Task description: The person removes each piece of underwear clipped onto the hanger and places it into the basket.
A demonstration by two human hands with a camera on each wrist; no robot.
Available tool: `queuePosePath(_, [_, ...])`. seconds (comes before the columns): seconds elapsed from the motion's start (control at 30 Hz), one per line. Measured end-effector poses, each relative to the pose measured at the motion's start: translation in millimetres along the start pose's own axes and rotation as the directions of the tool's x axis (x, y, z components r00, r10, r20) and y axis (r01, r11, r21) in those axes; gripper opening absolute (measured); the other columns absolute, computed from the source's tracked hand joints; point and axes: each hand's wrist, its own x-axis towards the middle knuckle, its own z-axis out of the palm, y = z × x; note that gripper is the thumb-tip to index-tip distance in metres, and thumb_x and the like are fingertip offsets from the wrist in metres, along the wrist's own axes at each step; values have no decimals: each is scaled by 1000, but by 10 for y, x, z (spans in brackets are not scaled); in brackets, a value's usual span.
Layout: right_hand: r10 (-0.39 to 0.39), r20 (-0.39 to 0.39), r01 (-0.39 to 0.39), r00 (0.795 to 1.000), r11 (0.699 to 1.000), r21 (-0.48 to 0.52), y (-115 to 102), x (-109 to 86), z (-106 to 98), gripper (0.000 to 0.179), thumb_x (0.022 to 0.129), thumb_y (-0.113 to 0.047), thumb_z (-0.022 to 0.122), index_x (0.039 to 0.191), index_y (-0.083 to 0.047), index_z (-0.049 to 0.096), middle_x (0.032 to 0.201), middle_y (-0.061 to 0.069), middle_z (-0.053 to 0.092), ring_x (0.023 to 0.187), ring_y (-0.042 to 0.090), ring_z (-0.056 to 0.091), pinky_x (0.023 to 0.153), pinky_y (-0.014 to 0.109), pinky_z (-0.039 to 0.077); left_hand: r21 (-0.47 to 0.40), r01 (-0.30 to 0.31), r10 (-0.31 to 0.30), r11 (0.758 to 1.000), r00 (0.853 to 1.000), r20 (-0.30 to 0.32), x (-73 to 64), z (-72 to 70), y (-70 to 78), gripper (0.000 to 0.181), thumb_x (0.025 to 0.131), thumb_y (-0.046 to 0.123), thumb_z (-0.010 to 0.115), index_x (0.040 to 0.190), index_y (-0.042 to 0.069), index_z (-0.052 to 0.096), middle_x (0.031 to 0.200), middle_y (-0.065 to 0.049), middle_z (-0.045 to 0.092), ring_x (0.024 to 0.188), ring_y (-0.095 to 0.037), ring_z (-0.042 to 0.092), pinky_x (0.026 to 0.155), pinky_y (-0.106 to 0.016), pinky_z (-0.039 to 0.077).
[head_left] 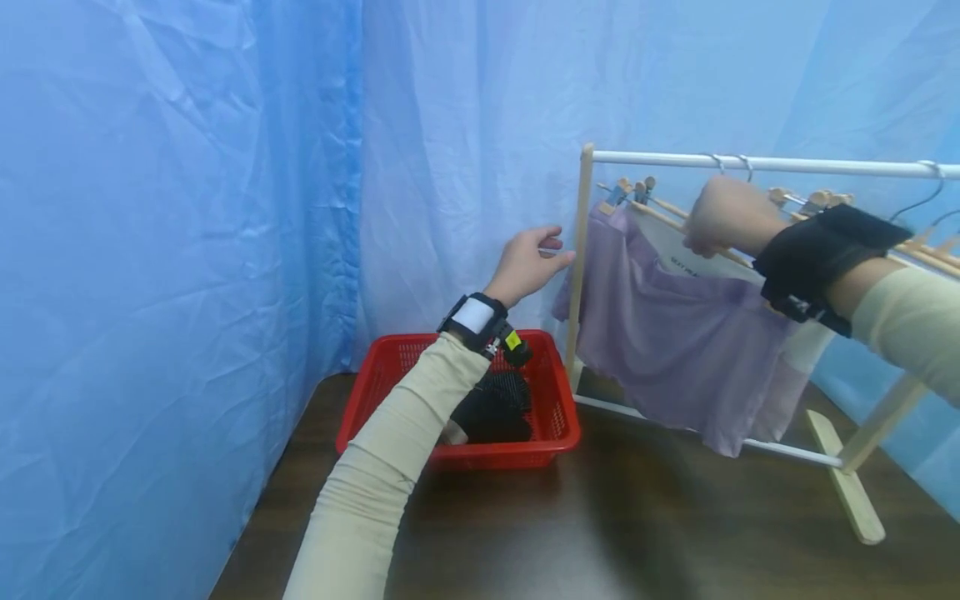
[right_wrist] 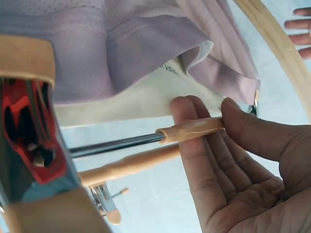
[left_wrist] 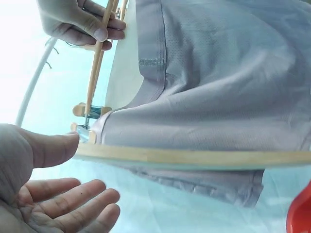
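Observation:
My right hand (head_left: 729,218) is up at the clothes rack and pinches the wooden bar of a clip hanger (right_wrist: 197,130) between thumb and fingers. From that hanger hang light purple shorts (head_left: 660,333), their waistband held by a clip (head_left: 617,197) at the left end. Close behind the shorts a pale garment (head_left: 660,237) with dark lettering hangs on a second hanger (right_wrist: 129,162). My left hand (head_left: 527,265) is raised beside the rack's left post (head_left: 582,250), fingers spread and the palm empty in the left wrist view.
The rack's white top rail (head_left: 817,165) carries more hangers (head_left: 933,254) at the right. Below my left forearm, a red plastic basket (head_left: 566,417) with dark clothing (head_left: 495,408) stands on the brown table (head_left: 510,533). Blue curtains (head_left: 465,125) surround the table.

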Motion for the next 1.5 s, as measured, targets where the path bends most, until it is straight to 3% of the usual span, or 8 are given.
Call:
queuePosePath(0.13, [8,5,-8,1000,1000,3,14,20,9,21,87,-8,70,97,10,74,88,21,73,62,23,53,54,32,46,-37,-10,10,999,1000,-19,172,109,33,58,102,25,63,153,5,43,148,-15,57,131,-29,61,104,-34,54])
queuePosePath(0.3, [6,9,-6,1000,1000,-6,37,30,12,21,87,-8,70,98,10,73,87,20,72,65,24,53,57,32,46,-85,-54,49,995,997,-51,325,223,33,49,103,21,62,148,5,51,146,-15,59,129,-28,63,103,-29,54])
queuePosePath(0.5, [13,-22,-10,1000,993,114,51,35,39,25,90,-12,73,102,10,74,92,22,76,70,26,61,60,34,50,-130,-92,82,987,994,-77,421,275,13,38,103,19,62,137,3,61,135,-15,67,124,-24,66,99,-28,55])
queuePosePath(0.73, [14,-44,-6,999,987,163,50,22,64,26,93,-11,71,107,10,73,79,16,77,71,26,70,62,37,54,-83,-114,104,990,988,-115,458,271,-13,34,99,16,67,131,3,67,129,-14,71,117,-23,70,94,-27,58])
queuePosePath(1.13, [21,-61,-11,998,986,168,32,-22,28,23,92,-8,72,104,11,74,76,15,77,70,27,72,57,33,53,-124,-170,155,978,980,-124,452,260,-12,29,98,14,69,124,2,72,123,-15,73,113,-26,72,93,-30,59])
queuePosePath(1.33, [-3,-91,19,996,985,174,43,-31,-35,21,88,-7,72,101,10,74,72,12,76,64,22,70,57,30,47,-144,-171,154,975,981,-120,448,262,17,30,98,13,69,125,2,71,122,-16,74,109,-26,74,93,-29,59])
queuePosePath(1.5, [9,-72,5,997,982,188,23,-54,-122,22,90,-6,70,104,11,73,68,8,75,61,18,70,56,31,48,-151,-157,139,976,983,-120,444,273,26,32,97,14,70,127,2,70,124,-16,73,112,-26,73,93,-29,59])
